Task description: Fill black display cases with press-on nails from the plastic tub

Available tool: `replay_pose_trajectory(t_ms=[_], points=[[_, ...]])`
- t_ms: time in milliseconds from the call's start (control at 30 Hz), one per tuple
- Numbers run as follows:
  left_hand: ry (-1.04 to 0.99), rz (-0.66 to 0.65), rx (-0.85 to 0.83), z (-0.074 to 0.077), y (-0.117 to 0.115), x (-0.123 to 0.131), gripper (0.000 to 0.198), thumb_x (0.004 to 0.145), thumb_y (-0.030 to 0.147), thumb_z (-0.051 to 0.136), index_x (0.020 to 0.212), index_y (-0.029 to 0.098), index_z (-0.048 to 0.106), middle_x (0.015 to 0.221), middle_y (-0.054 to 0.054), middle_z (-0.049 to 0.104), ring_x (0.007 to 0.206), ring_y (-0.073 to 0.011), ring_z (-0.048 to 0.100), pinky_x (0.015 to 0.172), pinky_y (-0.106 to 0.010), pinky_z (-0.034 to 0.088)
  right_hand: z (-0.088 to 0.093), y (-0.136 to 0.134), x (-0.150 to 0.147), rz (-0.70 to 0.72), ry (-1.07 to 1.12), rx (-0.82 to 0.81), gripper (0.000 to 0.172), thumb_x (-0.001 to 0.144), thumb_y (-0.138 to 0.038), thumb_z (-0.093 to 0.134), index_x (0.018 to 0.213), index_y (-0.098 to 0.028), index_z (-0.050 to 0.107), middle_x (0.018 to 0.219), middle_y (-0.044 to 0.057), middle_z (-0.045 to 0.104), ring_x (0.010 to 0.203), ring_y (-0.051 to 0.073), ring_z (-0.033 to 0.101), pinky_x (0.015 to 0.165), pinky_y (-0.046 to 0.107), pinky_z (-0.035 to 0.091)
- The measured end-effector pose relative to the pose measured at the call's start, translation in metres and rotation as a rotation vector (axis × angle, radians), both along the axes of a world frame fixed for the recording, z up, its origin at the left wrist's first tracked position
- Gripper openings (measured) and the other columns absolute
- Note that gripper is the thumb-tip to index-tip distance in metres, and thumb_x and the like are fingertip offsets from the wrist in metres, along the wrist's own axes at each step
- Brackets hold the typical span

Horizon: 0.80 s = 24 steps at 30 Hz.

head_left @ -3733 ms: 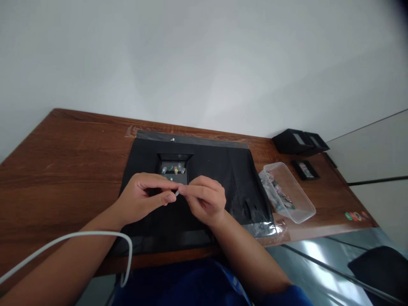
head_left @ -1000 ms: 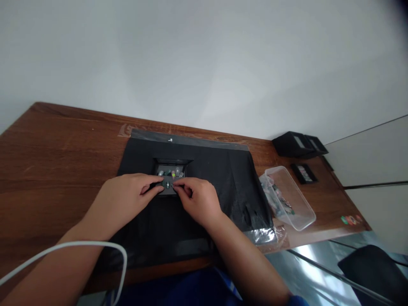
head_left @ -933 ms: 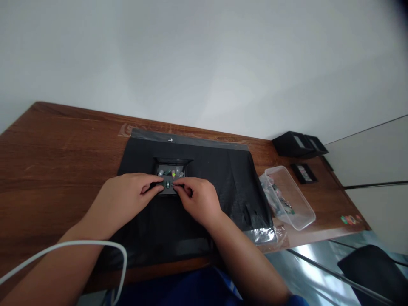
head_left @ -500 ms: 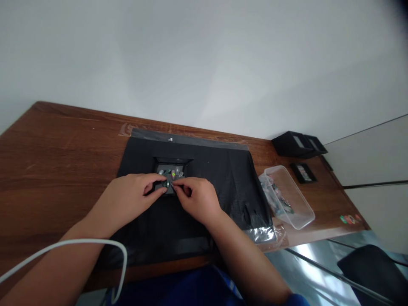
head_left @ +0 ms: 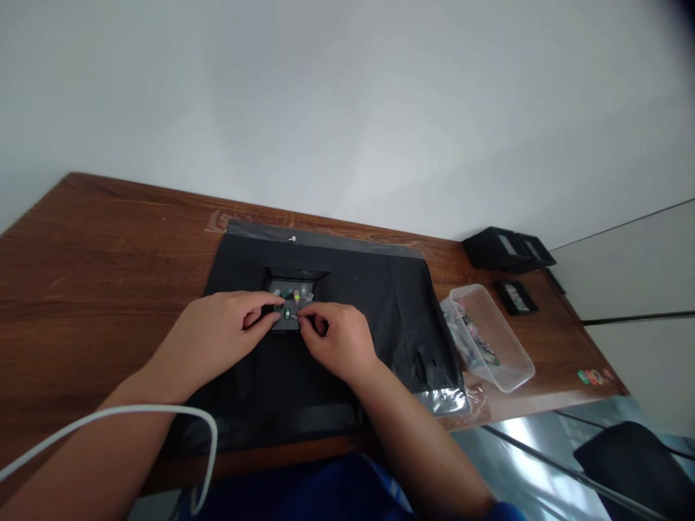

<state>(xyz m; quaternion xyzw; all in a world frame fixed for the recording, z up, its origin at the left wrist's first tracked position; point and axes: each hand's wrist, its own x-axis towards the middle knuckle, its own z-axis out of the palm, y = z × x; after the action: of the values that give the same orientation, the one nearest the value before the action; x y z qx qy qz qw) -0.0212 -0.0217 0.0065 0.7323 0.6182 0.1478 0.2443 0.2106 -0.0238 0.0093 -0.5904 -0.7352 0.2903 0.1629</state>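
A small black box (head_left: 294, 325) with a raised lid lies on the black sheet (head_left: 380, 318), with several small charm-like pieces in it. My left hand (head_left: 228, 325) is at its left side, thumb and forefinger apart, nothing visibly held. Just right of those fingertips rests a dark green piece (head_left: 287, 314). My right hand (head_left: 339, 336) comes in from the right, thumb and forefinger pinched at a tiny silvery piece (head_left: 294, 316) too small to name. Behind it are a pink and yellow-green piece (head_left: 297, 296) and a clear one (head_left: 304, 290).
On the right of the wooden table (head_left: 119, 239) stands a clear plastic tub (head_left: 510, 347) with bagged small items. Beyond are black bins (head_left: 496, 247) and a flat black box (head_left: 515, 297). A white cable (head_left: 146, 409) crosses before my left forearm.
My left fingers have come away from the dark green piece, which now lies in the box. My right hand stays pinched at nearly the same spot. The view has shifted slightly.
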Motion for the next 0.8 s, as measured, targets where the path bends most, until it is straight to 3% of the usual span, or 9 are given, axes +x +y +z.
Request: replay_pose_trajectory(t_ms=[267,500,667,800], points=[[0.01,-0.006,0.006,-0.0025,0.0013,-0.0008,0.039,0.098,0.051,0.065,0.119,0.037,0.095,0.077,-0.003,0.078,0.072,-0.0253,0.071,0.072,-0.033,0.052,0.0016,0.0003,0.0011,0.0,-0.002,-0.006,0.019,0.098,-0.025,0.077,0.108,-0.026,0.093,0.07,-0.002,0.074,0.066,0.014,0.063,0.071,0.028,0.042],[-0.043,-0.079,0.019,-0.0082,0.0013,0.0003,0.04,0.102,0.048,0.061,0.119,0.037,0.095,0.116,-0.005,0.092,0.1,-0.0316,0.084,0.084,-0.036,0.06,0.0035,-0.0023,0.0019,0.071,0.075,-0.031,0.013,0.097,-0.026,0.081,0.101,-0.026,0.094,0.075,-0.001,0.078,0.067,0.014,0.063,0.07,0.028,0.042],[-0.04,-0.069,0.008,-0.0067,0.0006,0.0001,0.041,0.101,0.049,0.062,0.122,0.038,0.095,0.113,-0.004,0.093,0.096,-0.03,0.083,0.081,-0.035,0.059,0.0048,-0.0004,0.0055,0.07,0.099,-0.009,0.014,0.098,-0.025,0.081,0.102,-0.026,0.094,0.074,-0.001,0.077,0.067,0.013,0.064,0.071,0.027,0.045],[-0.028,-0.049,-0.019,-0.0028,0.0008,0.0008,0.04,0.098,0.052,0.066,0.121,0.037,0.095,0.086,-0.003,0.085,0.074,-0.0248,0.074,0.071,-0.032,0.054,0.0052,0.0009,0.0056,-0.008,0.051,-0.022,0.016,0.097,-0.031,0.085,0.109,-0.026,0.094,0.071,-0.002,0.075,0.066,0.014,0.064,0.069,0.028,0.043]])
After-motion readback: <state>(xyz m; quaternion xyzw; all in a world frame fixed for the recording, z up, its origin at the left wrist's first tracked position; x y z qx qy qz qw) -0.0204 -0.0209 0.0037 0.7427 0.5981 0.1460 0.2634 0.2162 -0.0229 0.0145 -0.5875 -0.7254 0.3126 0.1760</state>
